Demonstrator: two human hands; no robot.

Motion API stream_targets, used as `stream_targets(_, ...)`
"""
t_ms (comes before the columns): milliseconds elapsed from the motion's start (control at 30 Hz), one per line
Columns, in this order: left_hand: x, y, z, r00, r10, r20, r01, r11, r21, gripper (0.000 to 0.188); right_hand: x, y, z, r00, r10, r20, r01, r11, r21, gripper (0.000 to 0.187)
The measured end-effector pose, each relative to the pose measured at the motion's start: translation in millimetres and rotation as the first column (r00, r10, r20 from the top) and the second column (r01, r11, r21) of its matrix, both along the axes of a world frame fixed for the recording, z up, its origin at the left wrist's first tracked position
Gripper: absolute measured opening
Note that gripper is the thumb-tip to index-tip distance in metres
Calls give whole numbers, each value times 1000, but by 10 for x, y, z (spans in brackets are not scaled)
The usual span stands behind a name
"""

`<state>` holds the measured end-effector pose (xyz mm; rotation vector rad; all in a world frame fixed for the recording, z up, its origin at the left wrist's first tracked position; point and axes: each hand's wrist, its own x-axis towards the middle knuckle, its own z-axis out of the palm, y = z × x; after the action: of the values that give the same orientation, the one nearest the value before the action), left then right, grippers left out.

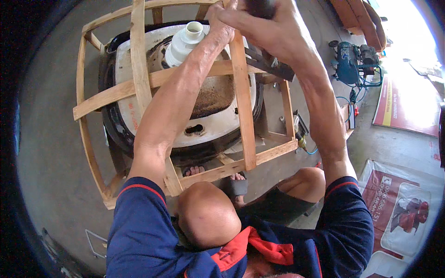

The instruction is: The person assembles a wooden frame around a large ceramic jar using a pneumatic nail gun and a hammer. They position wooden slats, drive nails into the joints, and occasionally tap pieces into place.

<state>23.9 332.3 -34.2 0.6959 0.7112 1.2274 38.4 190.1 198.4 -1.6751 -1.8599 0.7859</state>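
Note:
My left hand (223, 22) is closed at the upper end of a wooden slat (243, 102) on a wooden crate (104, 99). Pressed close beside it, my right hand (271, 30) curls around a dark tool (283, 70). A dark, flat, blade-like part of that tool shows below the wrist, but its kind is unclear; the fingertips of both hands are partly hidden. Inside the crate lies a basin-like fixture (162, 118) with a whitish, brown-stained surface and a glossy black rim. A white stepped plastic pipe fitting (183, 45) stands on it, left of my left forearm.
A nail gun (300, 132) with a blue hose lies just right of the crate. Farther right stands a teal air compressor (350, 65). Printed sheets (403, 208) cover part of the floor at right. My knees and sandalled feet are against the crate's near side.

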Motion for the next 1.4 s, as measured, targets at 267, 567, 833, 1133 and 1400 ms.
stream_targets(267, -233, -87, 371, 967, 70, -246, -51, 995, 82, 27, 361, -333, -341, 929, 129, -347, -47, 971, 235, 18)
stream_targets(567, -180, -259, 636, 994, 80, -74, -80, 997, 3, 28, 345, -492, -481, 932, 162, -326, -30, 927, 374, 19)
stream_targets(833, -151, -98, 357, 989, 147, -30, -146, 988, 59, 26, 160, -12, -215, 950, 39, -309, 12, 987, 160, 28)
stream_targets(1133, -168, -125, 391, 986, 90, -137, -83, 995, 53, 30, 386, -411, -347, 934, 137, -331, -50, 965, 256, 24)
stream_targets(1400, -57, -272, 773, 999, -8, 50, 8, 1000, -3, 25, 854, -833, -539, 967, 202, 155, -254, 757, 602, 18)
